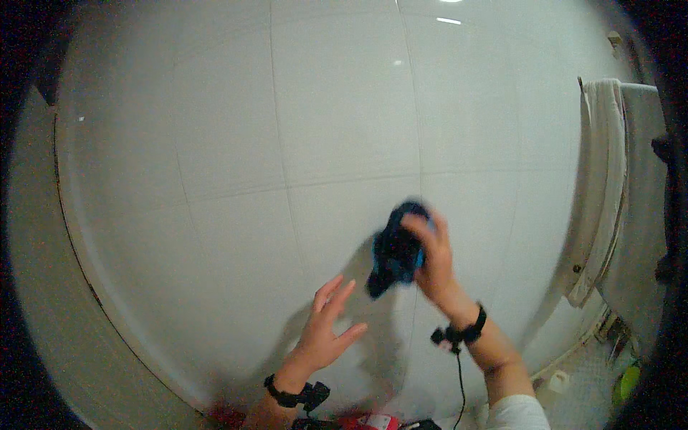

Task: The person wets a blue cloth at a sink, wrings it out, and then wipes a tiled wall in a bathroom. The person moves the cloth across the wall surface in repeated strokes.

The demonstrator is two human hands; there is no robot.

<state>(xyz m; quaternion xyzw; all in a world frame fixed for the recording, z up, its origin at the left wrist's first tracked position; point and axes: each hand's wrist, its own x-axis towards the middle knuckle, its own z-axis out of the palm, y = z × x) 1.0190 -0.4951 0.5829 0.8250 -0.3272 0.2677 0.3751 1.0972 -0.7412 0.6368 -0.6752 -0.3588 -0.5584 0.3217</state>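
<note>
My right hand point(434, 252) holds a dark bundle point(398, 252), black with some blue, above a broad white surface point(344, 134). The bundle looks soft, but motion blur hides what exactly it is. Lower and to the left, my left hand point(330, 328) is empty, its fingers apart and pointing toward the bundle without touching it. Both wrists wear black straps with small devices, and a cable hangs from the right one.
A white cloth point(604, 177) hangs along the right side. Below it, a green object point(626, 381) and other items lie on a lower light floor point(578, 398). A dark seam point(80, 258) curves along the left edge. Red material point(371, 422) shows at the bottom.
</note>
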